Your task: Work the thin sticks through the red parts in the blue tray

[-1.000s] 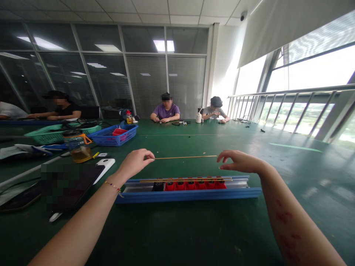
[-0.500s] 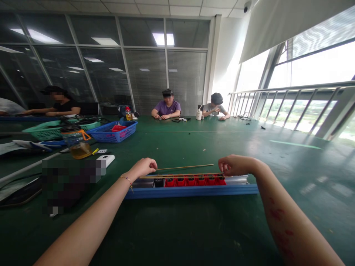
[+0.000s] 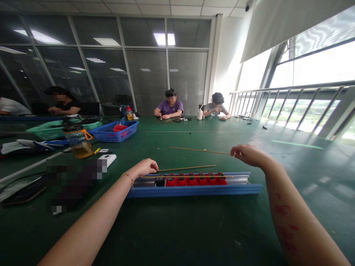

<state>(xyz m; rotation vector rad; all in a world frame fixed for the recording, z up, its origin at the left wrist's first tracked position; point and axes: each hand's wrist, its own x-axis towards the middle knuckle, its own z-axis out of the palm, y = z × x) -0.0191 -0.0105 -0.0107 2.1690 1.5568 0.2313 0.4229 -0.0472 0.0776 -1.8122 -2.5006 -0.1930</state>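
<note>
- Room: glass partition [image 3: 145, 81] behind, railing [image 3: 288, 90] and windows at right.
- Table [image 3: 177, 229]: green, wide, with people seated along its far side, one in a purple shirt [image 3: 173, 108], one in grey, one in black at far left.
- Tray [image 3: 194, 190]: long blue channel with silvery inside, lying crosswise before the person.
- Red cups [image 3: 191, 181]: six in a row inside the tray, dark pieces in their tops.
- Black block [image 3: 160, 181]: in the tray, just left of the row.
- Left hand [image 3: 145, 167]: fingers curled, thumb and fingertips pinched on the end of the left stick [image 3: 186, 168], which points rightward beyond the tray.
- Right hand [image 3: 248, 155]: raised, fingers closed in a pinch on the right end of the right stick [image 3: 191, 149]; this slants leftward, apart from the left stick.
- Third stick [image 3: 183, 176]: lengthwise over the tray, in neither hand.
- Left side: blue basket [image 3: 119, 137], green basket [image 3: 44, 133], jar [image 3: 83, 149] of amber liquid.
</note>
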